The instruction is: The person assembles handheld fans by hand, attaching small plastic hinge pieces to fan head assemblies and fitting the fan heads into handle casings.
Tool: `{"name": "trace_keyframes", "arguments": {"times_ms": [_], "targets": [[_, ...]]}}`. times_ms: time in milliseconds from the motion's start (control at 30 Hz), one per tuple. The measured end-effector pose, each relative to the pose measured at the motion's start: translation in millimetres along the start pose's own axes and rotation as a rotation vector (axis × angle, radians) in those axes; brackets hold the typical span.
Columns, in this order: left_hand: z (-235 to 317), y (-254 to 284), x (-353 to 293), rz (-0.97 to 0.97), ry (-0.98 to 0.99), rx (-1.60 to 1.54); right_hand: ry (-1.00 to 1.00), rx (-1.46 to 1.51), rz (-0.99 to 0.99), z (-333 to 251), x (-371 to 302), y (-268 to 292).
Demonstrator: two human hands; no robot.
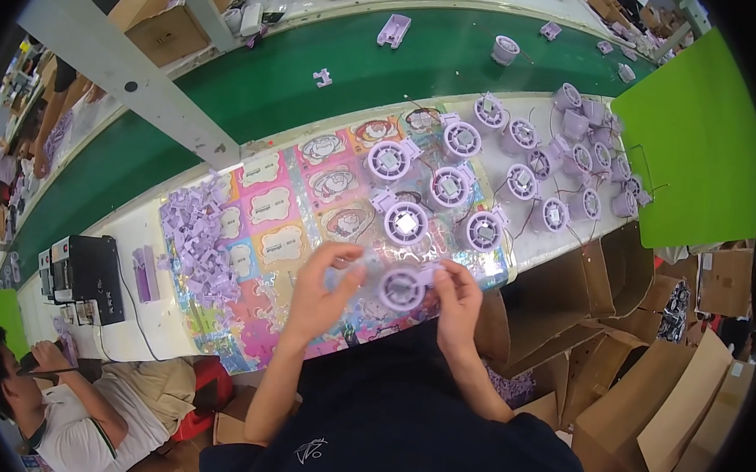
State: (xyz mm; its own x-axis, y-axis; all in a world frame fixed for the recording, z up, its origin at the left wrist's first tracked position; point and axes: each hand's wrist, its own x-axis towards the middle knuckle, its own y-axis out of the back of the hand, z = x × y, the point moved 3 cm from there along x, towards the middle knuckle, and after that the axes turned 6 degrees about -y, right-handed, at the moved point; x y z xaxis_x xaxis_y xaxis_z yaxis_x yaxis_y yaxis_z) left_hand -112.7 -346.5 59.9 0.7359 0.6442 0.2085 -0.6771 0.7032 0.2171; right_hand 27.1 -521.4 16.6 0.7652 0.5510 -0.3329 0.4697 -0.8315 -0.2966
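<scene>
Over the near edge of the table, my right hand (457, 305) grips a round lilac fan housing (400, 289) by the small tab at its side. Just left of it is my left hand (329, 287), its thumb and fingers curved and apart. A pale smear lies near those fingertips, too blurred to name. Beyond my hands stand several similar lilac round housings (406, 224) with spoked faces, some with thin wires. To the left lies a heap of small lilac plastic parts (202, 246). Colourful printed sheets (340, 194) cover the tabletop beneath.
A green conveyor belt (275, 84) runs along the far side, carrying a few lilac parts. Cardboard boxes (630, 394) stand at the right. A green panel (687, 139) rises at the table's right end. At left are a black device (94, 279) and a seated person (94, 409).
</scene>
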Motion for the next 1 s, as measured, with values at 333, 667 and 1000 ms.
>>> {"name": "trace_keyframes", "arguments": {"times_ms": [333, 667, 1000], "targets": [[-63.2, 47.5, 195.8, 0.059, -0.127, 0.582, -0.072, 0.239, 0.144, -7.7, 22.5, 15.1], [-123.9, 49.7, 282.1, -0.021, -0.066, 1.096, -0.015, 0.165, 0.061, 0.5, 23.5, 17.6], [-77.7, 54.2, 219.7, 0.152, -0.26, 0.509, 0.33, -0.206, 0.257, 5.2, 13.4, 28.2]]}}
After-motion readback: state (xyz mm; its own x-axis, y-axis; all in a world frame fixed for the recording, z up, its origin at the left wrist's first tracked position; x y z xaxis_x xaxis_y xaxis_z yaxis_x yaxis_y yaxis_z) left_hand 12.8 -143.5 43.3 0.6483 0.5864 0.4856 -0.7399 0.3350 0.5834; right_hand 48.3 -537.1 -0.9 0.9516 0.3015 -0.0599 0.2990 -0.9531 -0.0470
